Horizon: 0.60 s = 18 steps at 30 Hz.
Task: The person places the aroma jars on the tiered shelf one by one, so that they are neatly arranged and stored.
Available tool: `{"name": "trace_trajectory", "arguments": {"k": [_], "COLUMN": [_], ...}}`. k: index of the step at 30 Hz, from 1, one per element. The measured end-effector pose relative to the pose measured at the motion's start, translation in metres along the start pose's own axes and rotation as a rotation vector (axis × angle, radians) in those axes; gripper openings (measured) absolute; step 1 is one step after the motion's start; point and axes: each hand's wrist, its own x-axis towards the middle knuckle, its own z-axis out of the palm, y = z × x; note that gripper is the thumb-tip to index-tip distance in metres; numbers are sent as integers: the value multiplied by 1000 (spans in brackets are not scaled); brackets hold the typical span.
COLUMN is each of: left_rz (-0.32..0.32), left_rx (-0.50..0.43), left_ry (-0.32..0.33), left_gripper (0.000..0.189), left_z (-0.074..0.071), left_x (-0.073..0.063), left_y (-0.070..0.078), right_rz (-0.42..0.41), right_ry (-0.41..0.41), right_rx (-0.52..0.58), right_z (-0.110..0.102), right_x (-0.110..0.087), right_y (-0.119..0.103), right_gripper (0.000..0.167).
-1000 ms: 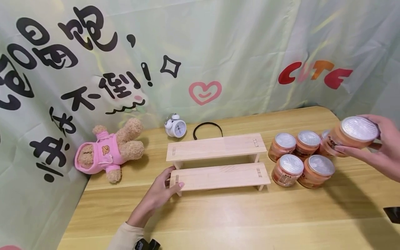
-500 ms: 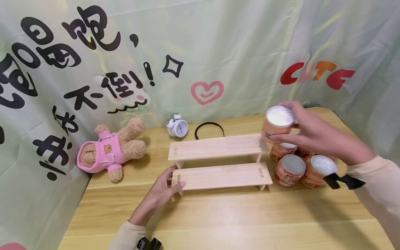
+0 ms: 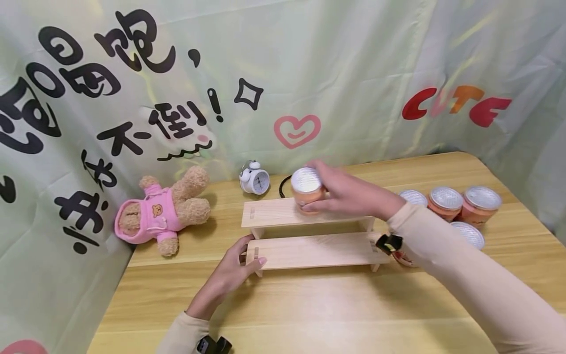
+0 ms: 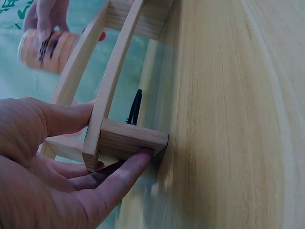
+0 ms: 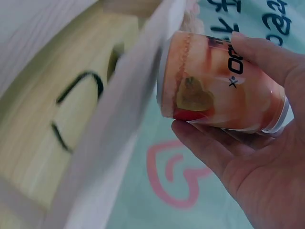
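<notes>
In the head view, my right hand grips an orange can with a silvery ribbed lid. The can is over the upper board of a two-step wooden rack, left of its middle; whether its base touches the wood I cannot tell. From the right wrist, the can's printed orange side shows between thumb and fingers. My left hand holds the left end of the lower board. In the left wrist view, the thumb lies on top of that board and a fingertip touches the end leg.
Several similar cans stand at the right, partly hidden by my right sleeve. Behind the rack are a white alarm clock and a black cord. A teddy bear in pink lies at the left. A printed curtain hangs behind.
My right hand has carried the can leftward from over the can group at the right to the upper board. The left hand keeps its hold on the rack.
</notes>
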Motion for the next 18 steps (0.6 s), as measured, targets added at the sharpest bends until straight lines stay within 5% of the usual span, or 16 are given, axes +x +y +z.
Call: {"name": "trace_trajectory", "arguments": {"k": [10,18], "left_rz": [-3,-1], "left_rx": [-31,-41], "left_ry": [-2,-5], "left_gripper": [63,63], "left_z": [1,1], "left_x": [1,1], "left_y": [1,1], "right_rz": [-55,-80], "right_ry": [-44,-44], "right_rx": [41,63], "right_z": [34,51], "right_x": [42,56], "right_y": [-12,-20], "right_gripper": [78,79]}}
